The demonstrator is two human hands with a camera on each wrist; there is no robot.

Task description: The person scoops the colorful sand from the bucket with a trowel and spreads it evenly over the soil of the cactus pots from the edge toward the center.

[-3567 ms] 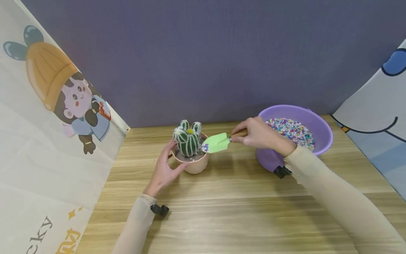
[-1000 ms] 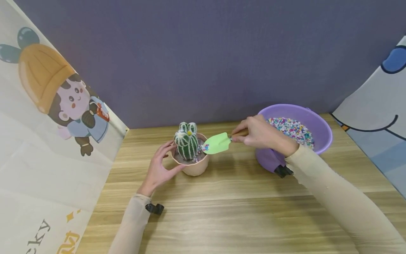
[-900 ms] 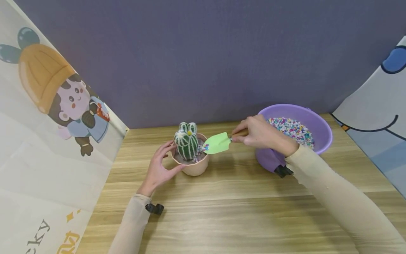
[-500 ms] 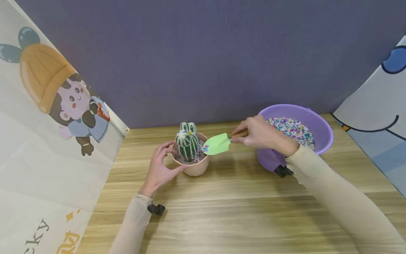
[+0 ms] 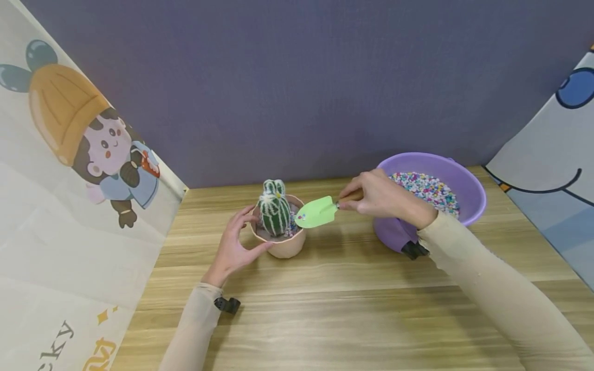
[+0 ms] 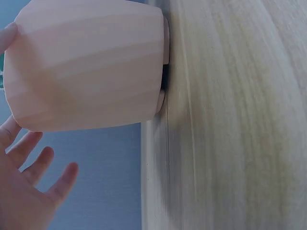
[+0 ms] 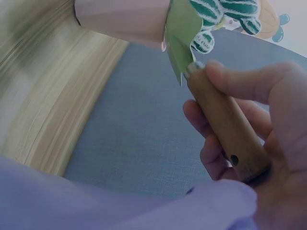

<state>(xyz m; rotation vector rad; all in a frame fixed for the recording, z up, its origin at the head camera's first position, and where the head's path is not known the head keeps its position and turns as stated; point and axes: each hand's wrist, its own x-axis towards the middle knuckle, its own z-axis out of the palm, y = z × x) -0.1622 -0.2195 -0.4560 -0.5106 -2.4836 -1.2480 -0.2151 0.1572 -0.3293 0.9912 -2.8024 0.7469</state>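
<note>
Here, left hand gripping pot widely, right hand clasping trowel

In the lower left of the head view, the white printed panel bears slim dark grey lettering that reads "cky", slanting upward to the right, with the "c" clipped by the bottom edge. To its right on the same panel stands a thick gold character, also cut by the bottom edge; it cannot be read with certainty.
</note>
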